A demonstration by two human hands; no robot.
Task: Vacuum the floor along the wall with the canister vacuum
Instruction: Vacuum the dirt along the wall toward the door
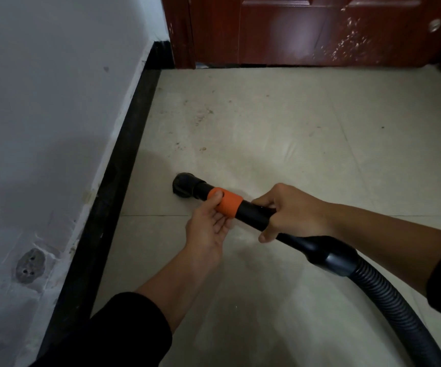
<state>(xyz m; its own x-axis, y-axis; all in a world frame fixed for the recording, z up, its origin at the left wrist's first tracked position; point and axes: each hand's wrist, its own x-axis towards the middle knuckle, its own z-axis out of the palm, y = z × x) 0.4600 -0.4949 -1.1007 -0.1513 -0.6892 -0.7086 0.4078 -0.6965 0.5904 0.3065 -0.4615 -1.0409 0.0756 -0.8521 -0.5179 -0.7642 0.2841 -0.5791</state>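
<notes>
A person works the wand of a canister vacuum along the foot of a white wall [42, 102] that fills the left of the view, over a pale tiled floor [306, 144] that runs up to a dark red wooden door [306, 30], scuffed and speckled towards its lower right. A black baseboard [124, 165] divides wall from floor and turns the corner at the door frame.

A ribbed black hose [389, 300] sweeps in from the lower right edge and joins a smooth black cuff [330, 255], from which the straight black wand [254, 213] slants up and left across the tiles. Both forearms are bare below pushed-up dark sleeves.

The right grip [293, 210] is wrapped over the top of the wand just ahead of the cuff, fingers curled round the tube and the thumb pointing down on the near side. The left grip [208, 229] lies palm up beneath the wand, with its fingers under an orange collar [227, 205] and its thumb laid over the top of it, so that the collar is held between them.

Past the collar, the round black nozzle [185, 184] sits low at the floor near the baseboard and clear of it; whether it touches the tile cannot be told.

A grey round socket patch [30, 264] shows low on the wall. Brown crumbs and dust [202, 117] lie scattered on the tiles between the nozzle and the door.
</notes>
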